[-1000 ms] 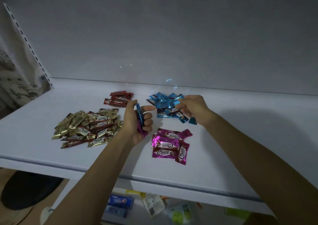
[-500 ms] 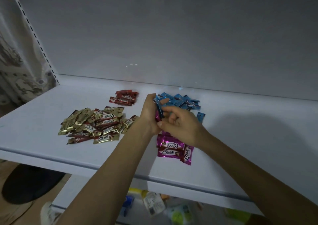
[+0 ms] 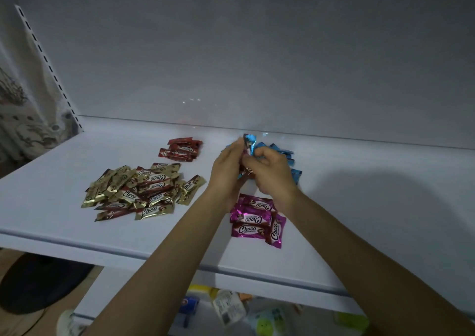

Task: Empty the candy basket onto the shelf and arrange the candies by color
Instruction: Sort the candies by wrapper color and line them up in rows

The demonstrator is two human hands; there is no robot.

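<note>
both hands meet above the middle of the white shelf [image 3: 359, 207], palms turned toward each other and touching. the left hand [image 3: 226, 173] holds a small bunch of candies [image 3: 243, 174] against its palm, with bits of blue and pink wrapper showing in the gap between the hands; how many it holds cannot be told. the right hand [image 3: 271, 173] has its fingers curled and pinches a blue candy [image 3: 249, 140] whose shiny end sticks up above both hands. the rest of the candies lie on the shelf in four groups by colour. a large loose gold pile [image 3: 138, 189] sits to the left of the left forearm, with some brown wrappers mixed among the gold ones. a small red pile [image 3: 181, 149] lies behind it, nearer the back wall [image 3: 257, 65]. a blue pile [image 3: 286, 155] lies just behind the right hand and is partly hidden by it. a pink pile [image 3: 257, 221] lies near the front edge, under the two wrists. at the far left a slotted upright rail [image 3: 43, 55] stands beside a patterned curtain [image 3: 18, 119]. below the shelf, a lower shelf carries a few blurred packets [image 3: 228, 307].
</note>
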